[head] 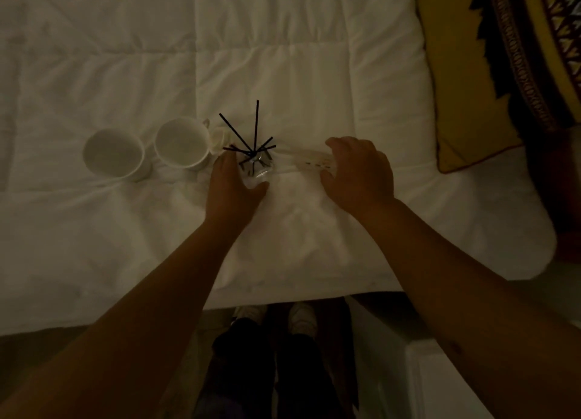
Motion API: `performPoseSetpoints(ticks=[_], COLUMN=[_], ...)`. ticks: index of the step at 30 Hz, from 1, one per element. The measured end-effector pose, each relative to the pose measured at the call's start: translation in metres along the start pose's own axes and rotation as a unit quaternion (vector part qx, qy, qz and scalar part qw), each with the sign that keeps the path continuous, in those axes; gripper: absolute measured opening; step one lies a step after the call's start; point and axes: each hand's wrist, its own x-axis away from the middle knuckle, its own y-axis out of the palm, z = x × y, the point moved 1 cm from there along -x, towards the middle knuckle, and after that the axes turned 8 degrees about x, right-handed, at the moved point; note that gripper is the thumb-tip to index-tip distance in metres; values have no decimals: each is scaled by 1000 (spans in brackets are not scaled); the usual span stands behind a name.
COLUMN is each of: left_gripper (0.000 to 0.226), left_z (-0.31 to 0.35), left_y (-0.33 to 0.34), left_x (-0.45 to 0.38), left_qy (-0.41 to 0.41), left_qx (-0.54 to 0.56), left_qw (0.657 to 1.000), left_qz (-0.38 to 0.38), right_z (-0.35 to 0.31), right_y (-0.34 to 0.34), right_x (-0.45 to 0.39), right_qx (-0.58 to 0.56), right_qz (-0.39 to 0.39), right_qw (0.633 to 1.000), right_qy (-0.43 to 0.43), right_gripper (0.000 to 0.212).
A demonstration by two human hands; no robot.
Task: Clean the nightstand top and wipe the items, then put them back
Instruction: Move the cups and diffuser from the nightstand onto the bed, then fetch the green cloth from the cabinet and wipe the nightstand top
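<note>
A clear glass reed diffuser with several black sticks stands on the white bed cover. My left hand grips its base, thumb on the near side. My right hand curls over a pale flat item with small dark marks lying just right of the diffuser. Two white mugs, one at the left and one beside it, stand to the left of the diffuser. A small pale object sits between the nearer mug and the sticks.
A yellow pillow and a dark patterned cushion lie at the right end of the bed. The bed's near edge runs across the lower part of the view, with my shoes on the floor below. A white surface shows at lower right.
</note>
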Motion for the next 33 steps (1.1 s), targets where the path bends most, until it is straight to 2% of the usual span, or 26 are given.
performPoseSetpoints(ticks=[4, 8, 12, 15, 19, 25, 30, 33], left_gripper=[79, 63, 59, 68, 79, 86, 85, 84], left_z=[5, 15, 29, 30, 20, -15, -50, -68], left_y=[-23, -73, -157, -227, -321, -453, -554, -598], left_x=[18, 47, 84, 115, 175, 307, 440, 505], left_qy=[-19, -16, 16, -30, -101, -242, -309, -350], left_qx=[2, -46, -129, -189, -250, -228, -221, -212], left_qw=[1000, 998, 987, 974, 948, 907, 861, 841], left_qz=[3, 30, 89, 121, 172, 260, 337, 353], right_z=[-9, -36, -104, -172, -270, -426, -568, -640], right_y=[-24, -66, -113, -143, -177, -212, -242, -257], right_x=[6, 9, 16, 32, 65, 147, 233, 283], right_qx=[33, 37, 36, 25, 35, 64, 64, 60], right_qz=[32, 49, 39, 36, 39, -1, -2, 3], right_qw=[999, 998, 990, 976, 943, 869, 792, 759], right_qy=[-5, -35, -132, -213, -328, -491, -607, -648], right_gripper=[52, 55, 55, 58, 64, 71, 75, 75])
